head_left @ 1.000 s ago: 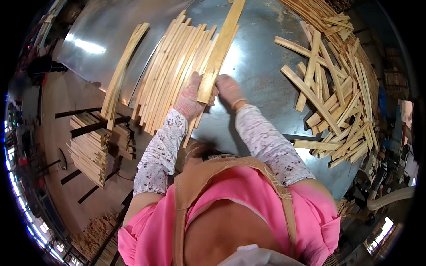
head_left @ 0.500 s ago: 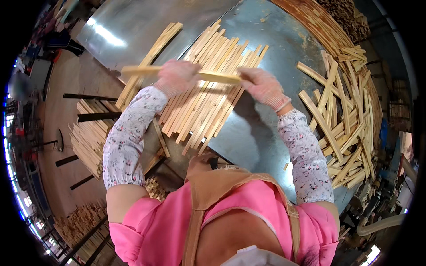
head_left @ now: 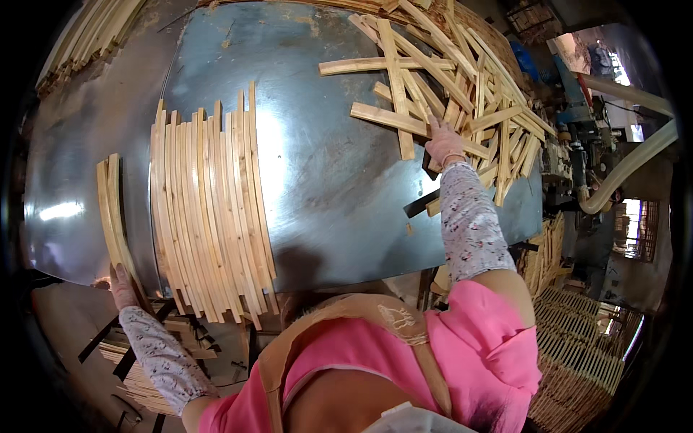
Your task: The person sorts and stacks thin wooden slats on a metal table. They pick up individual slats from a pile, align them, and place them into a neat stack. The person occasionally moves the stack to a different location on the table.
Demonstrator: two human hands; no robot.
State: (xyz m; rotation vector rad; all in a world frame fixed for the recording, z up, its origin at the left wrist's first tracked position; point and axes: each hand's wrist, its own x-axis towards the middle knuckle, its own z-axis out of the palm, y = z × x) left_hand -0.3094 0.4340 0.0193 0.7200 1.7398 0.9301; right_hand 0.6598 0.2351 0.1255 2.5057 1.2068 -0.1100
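At the left edge of the metal table, my gloved left hand [head_left: 124, 290] is closed around the near end of a wooden strip [head_left: 114, 209], which lies alongside another strip. My gloved right hand [head_left: 444, 143] reaches out to the right, fingers apart, over a jumbled pile of wooden strips [head_left: 498, 119]. Its fingertips touch the pile or hover just above it; which one I cannot tell. Between my hands, a row of strips [head_left: 206, 209] lies side by side, their ends uneven and overhanging the near table edge.
The metal table [head_left: 325, 195] shines with reflected light. Beyond its left part stand more long strips [head_left: 90, 32]. Below the left edge, strips rest on a rack with dark bars [head_left: 126, 364]. Machinery with a pale hose [head_left: 628, 169] stands at the right, near a stack of slats [head_left: 577, 353].
My view has swung right. The strip that both hands held across the row is no longer between them. My left hand has moved to the left-hand strips, my right hand to the loose pile.
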